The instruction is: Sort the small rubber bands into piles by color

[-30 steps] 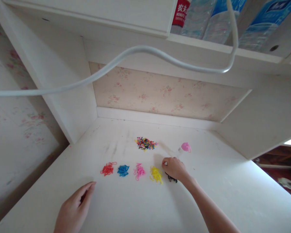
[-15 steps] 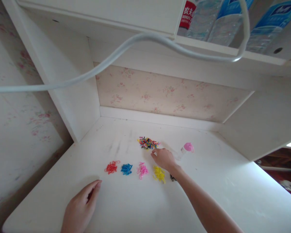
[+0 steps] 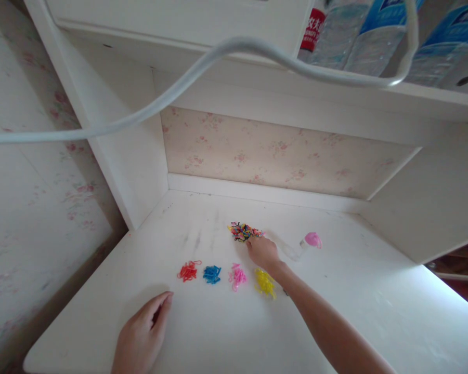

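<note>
My right hand (image 3: 263, 253) reaches across the white desk, its fingertips pinched at the near edge of a mixed pile of small coloured rubber bands (image 3: 242, 231). What is between those fingertips is hidden. Sorted bands lie nearer in a row: red rubber bands (image 3: 187, 271), blue rubber bands (image 3: 211, 274), pink rubber bands (image 3: 237, 277) and yellow rubber bands (image 3: 264, 283). A trace of black bands (image 3: 285, 292) shows beside my right forearm, which covers most of them. Below the red group, my left hand (image 3: 143, 330) rests closed, thumb against the fingers, with nothing visible in it.
A clear container with a pink cap (image 3: 313, 239) lies right of the mixed pile. A white cable (image 3: 242, 45) crosses the upper view. Water bottles (image 3: 368, 44) stand on the shelf above. Side panels and a wallpapered back wall (image 3: 276, 148) enclose the desk (image 3: 218, 337).
My right fingertips have moved onto the edge of the mixed pile and closed there. My left hand keeps its closed pose. The whole view has shifted slightly, so the scene sits further right.
</note>
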Tool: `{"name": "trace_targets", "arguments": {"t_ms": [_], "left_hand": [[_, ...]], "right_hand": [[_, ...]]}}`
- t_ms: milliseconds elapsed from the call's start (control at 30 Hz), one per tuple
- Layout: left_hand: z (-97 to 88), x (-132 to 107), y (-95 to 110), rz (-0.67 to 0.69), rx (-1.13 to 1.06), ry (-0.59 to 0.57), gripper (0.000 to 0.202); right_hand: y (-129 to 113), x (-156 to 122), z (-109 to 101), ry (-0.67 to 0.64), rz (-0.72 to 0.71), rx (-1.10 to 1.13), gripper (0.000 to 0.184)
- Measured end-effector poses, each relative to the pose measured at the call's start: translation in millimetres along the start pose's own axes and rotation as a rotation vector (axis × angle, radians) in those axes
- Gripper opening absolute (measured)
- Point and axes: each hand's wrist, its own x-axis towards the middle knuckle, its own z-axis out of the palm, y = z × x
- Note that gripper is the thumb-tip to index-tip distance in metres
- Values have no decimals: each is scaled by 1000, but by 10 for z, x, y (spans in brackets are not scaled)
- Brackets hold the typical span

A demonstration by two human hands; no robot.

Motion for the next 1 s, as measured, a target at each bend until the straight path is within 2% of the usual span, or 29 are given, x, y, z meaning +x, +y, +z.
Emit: {"name": "trace_targets", "arguments": {"t_ms": [133,300,500,633,767,900,1000], "left_hand": [[5,-4,-6,7,11,5,33],[10,-13,-6,-12,31,4,34],[11,-9,3,-43,46,-20,36],[-11,-7,45,-107,35,-54,37],[-28,11,77,-174,21,-107,40],[-61,77,74,-255,-59,-159,42],[-68,164,205,-280,-156,-173,43]], "right_hand": [[171,-148,-45,59,-4,12,39],[388,-495,-78,102,-53,70,42],[554,-895,-29,93,-142,127,35],[681,-1042,-94,109,-142,162,33],[894,-1175,-58,194,-29,361,35],[1270,-1319,259,221,191,706,39],[1555,-1420,518,281,394,890,43]]}}
